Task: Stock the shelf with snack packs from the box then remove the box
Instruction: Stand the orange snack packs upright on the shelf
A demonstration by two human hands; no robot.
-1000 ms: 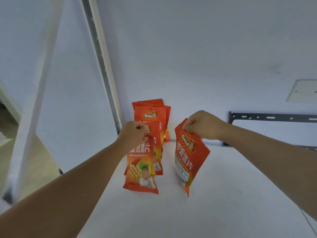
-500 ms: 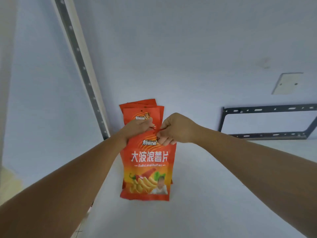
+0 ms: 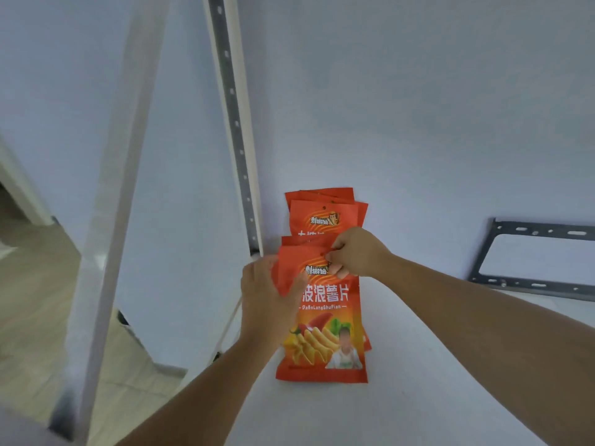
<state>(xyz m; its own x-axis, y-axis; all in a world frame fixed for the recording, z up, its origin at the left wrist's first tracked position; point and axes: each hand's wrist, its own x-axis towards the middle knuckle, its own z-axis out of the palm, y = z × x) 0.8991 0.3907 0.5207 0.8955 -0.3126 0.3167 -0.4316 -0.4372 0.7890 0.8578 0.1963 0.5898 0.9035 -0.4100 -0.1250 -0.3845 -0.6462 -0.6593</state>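
A red-orange snack pack (image 3: 325, 329) stands at the front of a row on the white shelf (image 3: 418, 381), near the shelf's left end. My right hand (image 3: 354, 252) pinches its top edge. My left hand (image 3: 267, 297) holds the pack's upper left side, thumb across its front. Behind it stand more of the same packs (image 3: 325, 214), leaning against the back wall. The box is not in view.
A white upright with a slotted grey metal strip (image 3: 236, 130) runs along the shelf's left side. A grey metal bracket frame (image 3: 531, 259) is fixed to the wall at the right. Wooden floor (image 3: 35, 284) shows at the far left.
One second ago each hand held a separate pack. Now both hands are on the front pack, set upright against the row; my left hand has slid from its top to its side.
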